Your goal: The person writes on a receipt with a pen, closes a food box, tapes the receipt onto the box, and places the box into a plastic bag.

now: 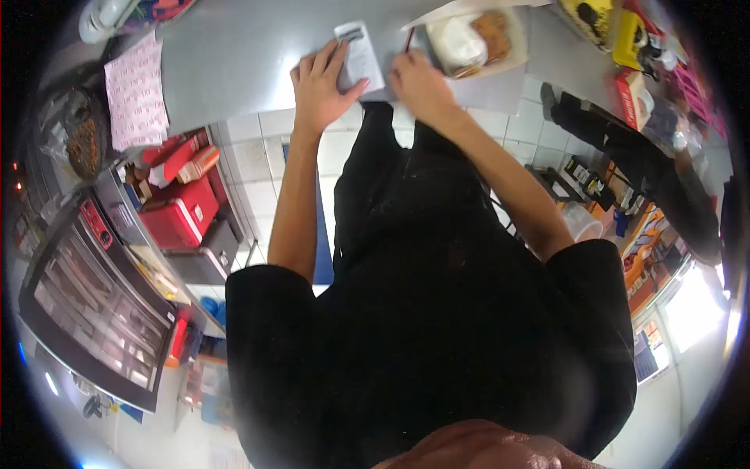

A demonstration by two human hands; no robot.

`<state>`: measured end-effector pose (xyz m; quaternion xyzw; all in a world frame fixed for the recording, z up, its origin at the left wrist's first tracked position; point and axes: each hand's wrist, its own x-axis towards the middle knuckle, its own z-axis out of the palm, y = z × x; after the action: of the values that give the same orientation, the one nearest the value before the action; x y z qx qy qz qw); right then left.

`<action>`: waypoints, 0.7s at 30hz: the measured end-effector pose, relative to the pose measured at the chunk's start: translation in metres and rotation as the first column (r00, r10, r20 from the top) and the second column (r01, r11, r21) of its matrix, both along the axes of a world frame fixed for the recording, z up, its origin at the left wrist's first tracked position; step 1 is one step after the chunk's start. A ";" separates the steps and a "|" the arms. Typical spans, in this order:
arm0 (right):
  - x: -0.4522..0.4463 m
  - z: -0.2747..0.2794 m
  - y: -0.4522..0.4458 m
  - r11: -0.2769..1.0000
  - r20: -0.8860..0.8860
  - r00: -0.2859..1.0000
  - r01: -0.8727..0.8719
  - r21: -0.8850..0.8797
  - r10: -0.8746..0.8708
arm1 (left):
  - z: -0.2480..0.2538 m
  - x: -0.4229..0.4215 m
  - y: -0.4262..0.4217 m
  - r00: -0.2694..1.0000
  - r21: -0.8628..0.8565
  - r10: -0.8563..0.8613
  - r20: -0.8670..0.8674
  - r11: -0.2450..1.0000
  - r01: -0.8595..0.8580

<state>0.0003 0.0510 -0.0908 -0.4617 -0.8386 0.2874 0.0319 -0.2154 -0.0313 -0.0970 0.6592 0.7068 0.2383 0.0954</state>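
On the steel counter (234,55), a narrow white paper slip (362,66) with dark print at its top end lies between my hands. My left hand (319,90) rests flat beside and partly over it, fingers stretched, thumb on the slip's near edge. Just right of the slip, my right hand (424,87) is closed around a thin dark red pen (408,39), whose upper end shows above the fingers; its tip is hidden. Close to that hand stands an open paper food box (518,47) holding white rice (457,43) and browned fried food (494,37).
Pink-printed paper (137,90) hangs over the counter's left end. Farther left are a dark pan (82,137), a red box (181,215) and a glass-fronted cabinet (101,301). On the right are a yellow container (627,47), a pink basket (699,86) and another person's dark-clothed legs (601,129).
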 end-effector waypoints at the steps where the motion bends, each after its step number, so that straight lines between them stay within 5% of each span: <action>1: 0.002 -0.003 -0.003 0.999 -0.063 0.998 0.030 0.039 -0.027 | -0.009 -0.006 -0.003 0.999 0.032 -0.029 -0.026 0.999 0.030; 6: 0.004 -0.010 -0.004 0.989 -0.217 0.976 0.029 0.143 0.003 | -0.026 -0.014 -0.007 0.996 0.121 -0.070 -0.060 0.990 0.077; 9: -0.005 0.002 -0.004 0.984 -0.293 0.955 0.098 0.150 -0.051 | -0.021 -0.018 -0.004 0.995 -0.046 -0.097 -0.027 0.994 0.096; 14: -0.015 0.020 -0.003 0.978 -0.393 0.914 0.165 0.131 -0.101 | -0.022 -0.021 -0.004 0.995 -0.056 -0.092 -0.039 0.994 0.090; 21: -0.018 0.012 -0.002 0.973 -0.357 0.915 0.222 0.061 -0.186 | -0.022 -0.022 -0.002 0.995 -0.069 -0.088 -0.039 0.994 0.085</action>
<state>-0.0174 0.0493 -0.0792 -0.4861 -0.7802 0.3173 0.2331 -0.2377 -0.0333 -0.1195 0.6905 0.6870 0.1960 0.1131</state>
